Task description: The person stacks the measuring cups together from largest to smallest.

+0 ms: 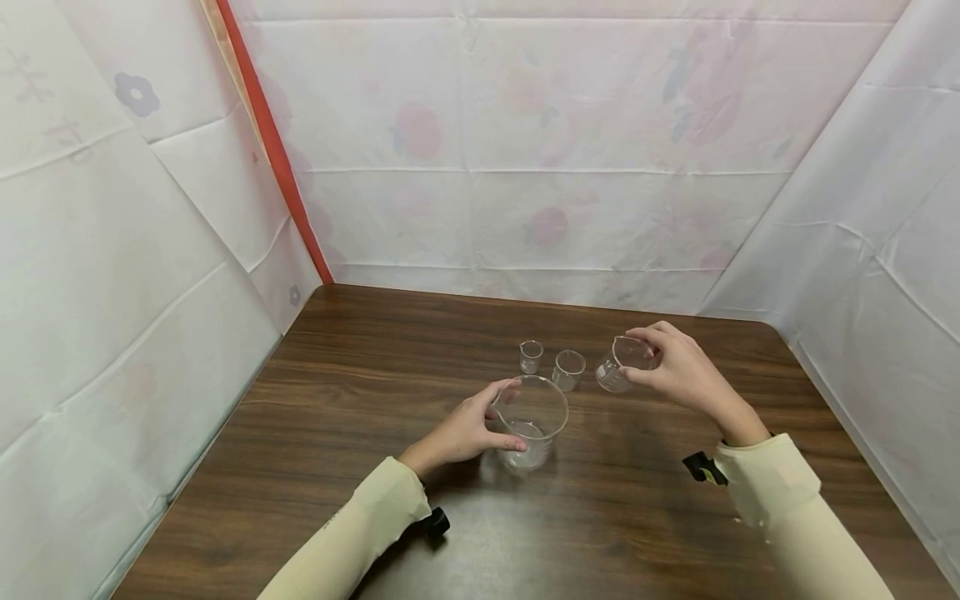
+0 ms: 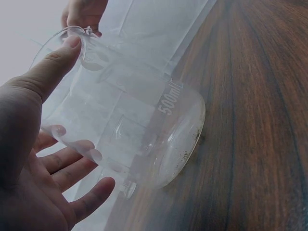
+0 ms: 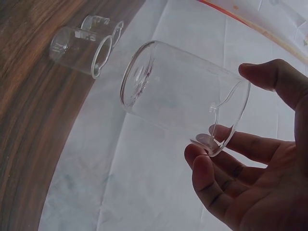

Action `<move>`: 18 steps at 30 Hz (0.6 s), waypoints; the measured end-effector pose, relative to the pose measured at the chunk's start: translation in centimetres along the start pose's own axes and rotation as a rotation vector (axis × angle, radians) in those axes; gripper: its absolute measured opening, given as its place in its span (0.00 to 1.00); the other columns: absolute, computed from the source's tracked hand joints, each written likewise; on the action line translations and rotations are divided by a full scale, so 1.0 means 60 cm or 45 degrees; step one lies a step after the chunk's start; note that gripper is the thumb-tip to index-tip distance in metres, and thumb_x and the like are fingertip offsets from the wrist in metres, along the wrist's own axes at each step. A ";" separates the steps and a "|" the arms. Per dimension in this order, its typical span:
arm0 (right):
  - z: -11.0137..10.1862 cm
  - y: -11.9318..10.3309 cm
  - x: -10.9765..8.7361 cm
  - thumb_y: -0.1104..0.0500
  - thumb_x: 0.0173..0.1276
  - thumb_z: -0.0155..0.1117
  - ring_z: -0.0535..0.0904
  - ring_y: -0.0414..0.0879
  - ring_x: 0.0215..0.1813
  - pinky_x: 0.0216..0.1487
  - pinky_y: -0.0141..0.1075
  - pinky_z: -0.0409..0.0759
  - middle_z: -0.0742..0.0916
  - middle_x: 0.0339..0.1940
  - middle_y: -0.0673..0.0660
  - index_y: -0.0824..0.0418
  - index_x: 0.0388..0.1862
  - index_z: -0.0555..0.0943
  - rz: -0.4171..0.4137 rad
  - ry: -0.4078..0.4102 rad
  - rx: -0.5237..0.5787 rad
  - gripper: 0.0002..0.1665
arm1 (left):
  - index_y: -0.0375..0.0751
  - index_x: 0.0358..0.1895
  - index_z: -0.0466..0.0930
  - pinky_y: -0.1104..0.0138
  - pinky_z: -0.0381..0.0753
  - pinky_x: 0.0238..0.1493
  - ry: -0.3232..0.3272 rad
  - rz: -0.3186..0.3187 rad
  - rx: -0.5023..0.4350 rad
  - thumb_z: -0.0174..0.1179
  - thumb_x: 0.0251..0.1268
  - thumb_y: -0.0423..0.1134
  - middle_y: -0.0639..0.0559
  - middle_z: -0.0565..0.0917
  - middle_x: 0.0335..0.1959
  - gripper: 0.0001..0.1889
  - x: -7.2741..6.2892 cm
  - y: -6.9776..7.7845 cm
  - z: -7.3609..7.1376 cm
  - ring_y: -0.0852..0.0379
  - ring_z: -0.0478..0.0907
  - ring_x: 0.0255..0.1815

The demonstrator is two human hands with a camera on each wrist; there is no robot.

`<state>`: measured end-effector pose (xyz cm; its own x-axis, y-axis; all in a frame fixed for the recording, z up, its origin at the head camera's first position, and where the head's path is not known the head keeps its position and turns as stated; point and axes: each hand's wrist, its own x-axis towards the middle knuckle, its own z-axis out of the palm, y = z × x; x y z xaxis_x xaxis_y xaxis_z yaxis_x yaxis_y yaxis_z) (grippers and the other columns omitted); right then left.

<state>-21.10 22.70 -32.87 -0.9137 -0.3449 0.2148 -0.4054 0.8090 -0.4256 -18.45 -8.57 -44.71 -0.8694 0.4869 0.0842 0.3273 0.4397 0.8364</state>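
My left hand (image 1: 468,429) grips the big clear glass beaker (image 1: 551,433) from its left side, thumb on the near wall and fingers behind. In the left wrist view this beaker (image 2: 134,110) bears a "500ml" mark, and its base is at the wood. With thumb and fingertips, my right hand (image 1: 682,367) pinches the rim of a medium glass beaker (image 1: 612,375), which tilts in the head view. The right wrist view shows this medium beaker (image 3: 178,86) without contents. Between the hands stand a small beaker (image 1: 568,371) and a smaller one (image 1: 531,357), both upright.
The dark wooden table (image 1: 360,375) has rounded far corners. White printed sheets (image 1: 525,150) hang behind it and at both sides, with a red strip (image 1: 273,142) at the back left corner. Both small beakers stand just behind the big one.
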 end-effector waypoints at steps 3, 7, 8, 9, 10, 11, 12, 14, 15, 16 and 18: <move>0.002 -0.003 0.002 0.57 0.57 0.74 0.74 0.51 0.38 0.36 0.38 0.70 0.79 0.40 0.61 0.68 0.56 0.79 -0.017 0.011 -0.001 0.29 | 0.54 0.74 0.58 0.55 0.77 0.59 -0.002 -0.006 0.005 0.74 0.51 0.53 0.51 0.73 0.68 0.47 -0.001 0.001 -0.001 0.45 0.77 0.54; 0.004 -0.007 0.005 0.57 0.57 0.74 0.74 0.51 0.37 0.37 0.39 0.71 0.79 0.39 0.60 0.67 0.56 0.79 -0.029 0.020 -0.007 0.29 | 0.53 0.74 0.58 0.55 0.77 0.59 -0.003 -0.004 0.001 0.74 0.51 0.53 0.51 0.73 0.67 0.47 -0.002 0.002 -0.001 0.47 0.77 0.52; 0.004 -0.008 0.006 0.57 0.57 0.74 0.74 0.51 0.37 0.38 0.39 0.71 0.79 0.39 0.60 0.67 0.56 0.79 -0.034 0.021 -0.007 0.29 | 0.52 0.74 0.58 0.56 0.77 0.58 -0.002 -0.003 0.003 0.74 0.51 0.53 0.51 0.73 0.67 0.47 -0.002 0.002 -0.001 0.47 0.77 0.52; 0.005 -0.009 0.006 0.57 0.57 0.74 0.74 0.51 0.37 0.37 0.39 0.71 0.79 0.38 0.60 0.67 0.56 0.79 -0.041 0.024 -0.006 0.29 | 0.51 0.74 0.58 0.56 0.77 0.58 -0.002 -0.003 0.003 0.74 0.51 0.53 0.51 0.73 0.67 0.48 -0.002 0.002 -0.001 0.47 0.77 0.51; 0.005 -0.010 0.007 0.57 0.57 0.73 0.74 0.50 0.37 0.37 0.38 0.71 0.79 0.38 0.60 0.67 0.56 0.79 -0.050 0.025 -0.005 0.29 | 0.50 0.74 0.58 0.56 0.78 0.58 -0.002 -0.003 0.005 0.74 0.51 0.53 0.51 0.73 0.67 0.48 -0.002 0.002 -0.002 0.48 0.78 0.51; 0.005 -0.011 0.008 0.57 0.57 0.73 0.74 0.50 0.36 0.37 0.38 0.71 0.79 0.38 0.60 0.67 0.56 0.79 -0.059 0.028 -0.003 0.29 | 0.49 0.74 0.58 0.56 0.78 0.58 -0.002 -0.003 0.007 0.74 0.51 0.54 0.51 0.73 0.67 0.48 -0.002 0.002 -0.002 0.48 0.78 0.50; 0.005 -0.011 0.008 0.57 0.57 0.73 0.74 0.49 0.36 0.37 0.38 0.71 0.79 0.38 0.60 0.67 0.56 0.79 -0.069 0.030 -0.002 0.29 | 0.49 0.75 0.58 0.56 0.78 0.58 -0.003 -0.002 0.010 0.73 0.51 0.54 0.51 0.73 0.68 0.48 -0.002 0.002 -0.002 0.48 0.78 0.50; 0.005 -0.013 0.009 0.58 0.57 0.74 0.74 0.49 0.36 0.37 0.38 0.72 0.79 0.38 0.59 0.68 0.57 0.79 -0.082 0.028 -0.001 0.29 | 0.49 0.75 0.58 0.56 0.78 0.58 -0.006 -0.003 0.013 0.73 0.51 0.54 0.51 0.73 0.68 0.48 -0.002 0.002 -0.002 0.48 0.78 0.51; 0.005 -0.014 0.009 0.58 0.57 0.74 0.74 0.49 0.35 0.36 0.37 0.72 0.79 0.38 0.60 0.68 0.57 0.79 -0.087 0.027 0.001 0.29 | 0.50 0.75 0.58 0.56 0.78 0.58 -0.007 -0.001 0.012 0.73 0.51 0.54 0.51 0.73 0.68 0.48 -0.002 0.002 -0.002 0.48 0.78 0.51; 0.005 -0.015 0.009 0.58 0.57 0.73 0.74 0.48 0.35 0.36 0.37 0.72 0.79 0.38 0.59 0.67 0.57 0.79 -0.090 0.024 0.003 0.29 | 0.50 0.74 0.58 0.56 0.78 0.58 -0.007 -0.002 0.012 0.73 0.51 0.54 0.51 0.73 0.68 0.48 -0.002 0.001 -0.002 0.48 0.78 0.52; 0.005 -0.017 0.010 0.58 0.57 0.73 0.74 0.48 0.35 0.36 0.37 0.72 0.79 0.39 0.59 0.67 0.57 0.79 -0.093 0.015 0.006 0.29 | 0.51 0.74 0.58 0.56 0.78 0.58 -0.006 -0.002 0.010 0.73 0.51 0.54 0.51 0.73 0.68 0.47 -0.002 0.001 -0.001 0.47 0.77 0.52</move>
<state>-21.26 21.53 -32.57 -0.8814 -0.3972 0.2558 -0.4711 0.7798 -0.4124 -18.36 -8.66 -44.63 -0.8684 0.4894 0.0803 0.3286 0.4465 0.8323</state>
